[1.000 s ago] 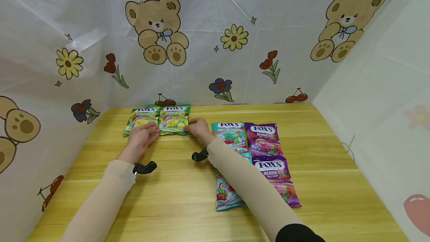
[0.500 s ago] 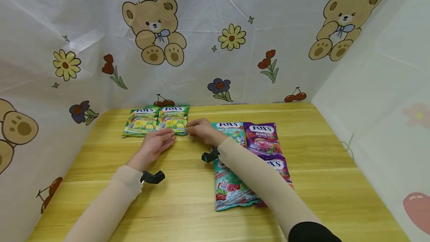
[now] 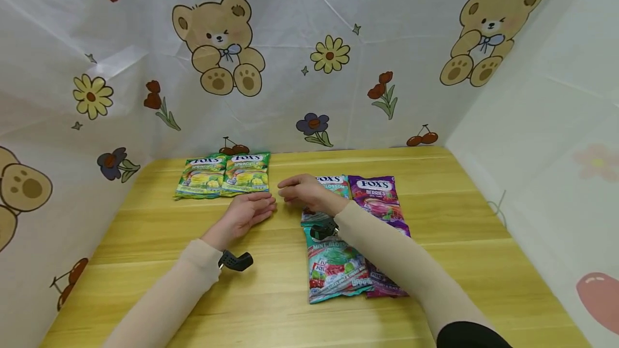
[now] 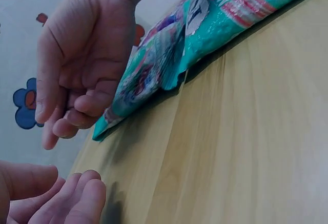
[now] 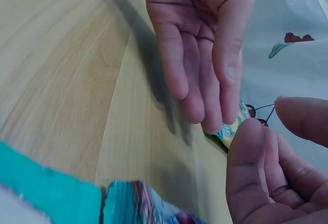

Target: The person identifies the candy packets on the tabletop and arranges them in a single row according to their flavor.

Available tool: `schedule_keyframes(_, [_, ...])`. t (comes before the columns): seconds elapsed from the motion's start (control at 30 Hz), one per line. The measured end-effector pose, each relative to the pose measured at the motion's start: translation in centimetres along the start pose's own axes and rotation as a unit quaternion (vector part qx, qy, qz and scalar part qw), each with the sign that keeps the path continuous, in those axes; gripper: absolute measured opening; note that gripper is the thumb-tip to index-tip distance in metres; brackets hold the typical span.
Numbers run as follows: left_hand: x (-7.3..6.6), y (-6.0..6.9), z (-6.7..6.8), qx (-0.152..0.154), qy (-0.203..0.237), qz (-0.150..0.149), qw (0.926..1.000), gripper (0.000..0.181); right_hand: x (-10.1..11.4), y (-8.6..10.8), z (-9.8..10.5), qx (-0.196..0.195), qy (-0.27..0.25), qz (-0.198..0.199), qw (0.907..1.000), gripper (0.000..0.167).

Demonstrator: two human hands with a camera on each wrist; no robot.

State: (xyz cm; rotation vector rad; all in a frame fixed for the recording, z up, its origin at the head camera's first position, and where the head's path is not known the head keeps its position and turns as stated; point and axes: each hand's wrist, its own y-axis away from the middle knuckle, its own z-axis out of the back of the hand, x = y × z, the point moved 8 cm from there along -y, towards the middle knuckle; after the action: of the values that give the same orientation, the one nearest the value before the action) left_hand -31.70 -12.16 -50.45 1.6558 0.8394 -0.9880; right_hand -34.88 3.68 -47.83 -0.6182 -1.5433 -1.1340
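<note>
My left hand (image 3: 244, 212) hovers over the wooden table with fingers extended, holding nothing. Facing it, a small gap away, is my right hand (image 3: 309, 193), its fingers loosely bent and also holding nothing. Beyond the left hand, two green-and-yellow Spring Tea candy bags (image 3: 200, 178) lie side by side at the back left. Under the right hand and forearm are two teal Mint Blossom candy bags (image 3: 336, 270) and two purple Berries candy bags (image 3: 374, 195), laid out two by two. The right hand and sleeve partly cover the far teal bag and the near purple bag.
A wooden table (image 3: 459, 262) carries all the bags. Its back edge meets a white sheet (image 3: 285, 9) printed with bears and flowers. On the right stands a pale wall (image 3: 556, 138) with a thin cord (image 3: 498, 209) by the table edge.
Both hands have left the green-and-yellow candy bags and moved right and slightly nearer. The right hand has gone over the far teal bag. The bags appear to stay in place.
</note>
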Motion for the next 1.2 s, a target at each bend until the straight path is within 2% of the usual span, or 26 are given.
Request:
schedule_keyframes(0.3, [1.5,-0.5,-2.3,0.025,-0.003,0.005,0.9997,0.047,-0.6,2.7,3.9,-0.025,-0.004,-0.002,0.9997,0.046])
schedule_keyframes(0.53, [1.9,-1.0,-3.1,0.023,0.004,0.010,0.9997,0.044,-1.5,4.8,6.6,-0.051,0.002,0.000,0.9987,0.044])
schedule_keyframes(0.83, [2.2,-1.4,-4.3,0.034,0.008,0.021,0.9992,0.042,-2.6,7.9,9.8,-0.107,0.031,-0.005,0.9937,0.043])
schedule_keyframes(1.2, [2.5,-2.0,-5.0,0.045,0.007,0.029,0.9985,0.042,-3.0,10.4,11.4,-0.116,0.026,0.001,0.9930,0.049])
